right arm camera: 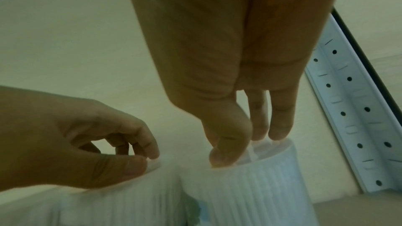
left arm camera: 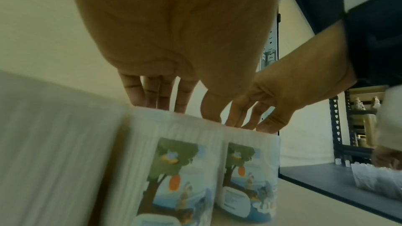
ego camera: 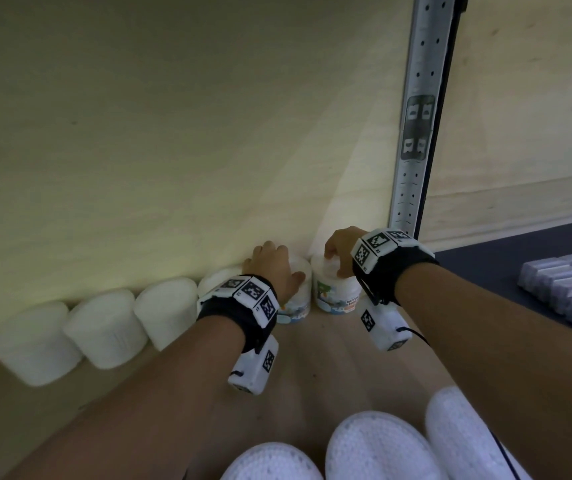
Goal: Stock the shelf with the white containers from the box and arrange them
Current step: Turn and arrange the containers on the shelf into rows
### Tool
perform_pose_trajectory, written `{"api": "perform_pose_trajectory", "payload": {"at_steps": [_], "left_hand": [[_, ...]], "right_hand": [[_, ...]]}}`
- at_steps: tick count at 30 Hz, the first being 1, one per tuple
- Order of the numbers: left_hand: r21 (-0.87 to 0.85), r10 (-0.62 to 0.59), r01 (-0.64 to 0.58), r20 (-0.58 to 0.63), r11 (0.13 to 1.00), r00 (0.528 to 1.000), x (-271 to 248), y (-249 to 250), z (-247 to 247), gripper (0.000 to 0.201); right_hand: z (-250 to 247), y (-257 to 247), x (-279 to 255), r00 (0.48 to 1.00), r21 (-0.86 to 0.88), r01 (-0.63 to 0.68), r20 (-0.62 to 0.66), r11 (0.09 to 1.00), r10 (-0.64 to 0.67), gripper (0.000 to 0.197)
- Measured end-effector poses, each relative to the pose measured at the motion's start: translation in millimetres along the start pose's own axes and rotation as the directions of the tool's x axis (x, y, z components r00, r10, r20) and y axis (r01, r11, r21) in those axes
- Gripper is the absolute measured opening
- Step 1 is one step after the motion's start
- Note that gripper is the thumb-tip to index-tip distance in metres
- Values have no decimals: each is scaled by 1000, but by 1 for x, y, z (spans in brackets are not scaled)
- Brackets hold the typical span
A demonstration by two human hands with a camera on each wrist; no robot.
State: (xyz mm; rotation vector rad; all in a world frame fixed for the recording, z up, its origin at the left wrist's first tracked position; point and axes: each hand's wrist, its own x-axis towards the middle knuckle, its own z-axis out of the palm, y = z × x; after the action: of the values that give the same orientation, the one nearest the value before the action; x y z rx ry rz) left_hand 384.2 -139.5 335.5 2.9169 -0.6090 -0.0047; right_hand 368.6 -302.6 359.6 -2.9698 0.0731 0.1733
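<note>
Hands are gripping lids from above: left hand [ego camera: 273, 268] pinching one white ribbed plastic tub [ego camera: 295, 296], right hand [ego camera: 341, 249] pinching its neighbour tub [ego camera: 334, 294], both upright at frame centre against the shelf's pale back wall [ego camera: 173, 133].

Bare forearms, each with a black wrist strap [ego camera: 395, 271] carrying white blocks [ego camera: 253, 370] printed with black square codes.
</note>
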Motion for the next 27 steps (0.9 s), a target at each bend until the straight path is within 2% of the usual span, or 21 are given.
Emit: {"api": "perform_pose_trajectory", "payload": {"at_steps": [5,9,12,22,27], "left_hand": [[-8,50,-50,100,999,994,1,-3,-9,44],[-83,118,-106,155,991,981,1,-5,-17,46],[-90,133,-119,165,989,977,0,-7,-20,50],[-78,173,-162,163,984,971,-2,-10,-24,44],[-31,204,-202,195,979,959,-6,-4,-30,46]], "right_hand": [[2,1,1,1000,-65,19,-4,998,-19,42],[3,3,3,1000,-89,27,-7,996,-28,42],[4,4,8,1000,-92,10,23,996,-7,43],[8,9,25,995,-214,-74,54,974,87,52],[9,8,35,978,-328,-122,124,937,170,41]]}}
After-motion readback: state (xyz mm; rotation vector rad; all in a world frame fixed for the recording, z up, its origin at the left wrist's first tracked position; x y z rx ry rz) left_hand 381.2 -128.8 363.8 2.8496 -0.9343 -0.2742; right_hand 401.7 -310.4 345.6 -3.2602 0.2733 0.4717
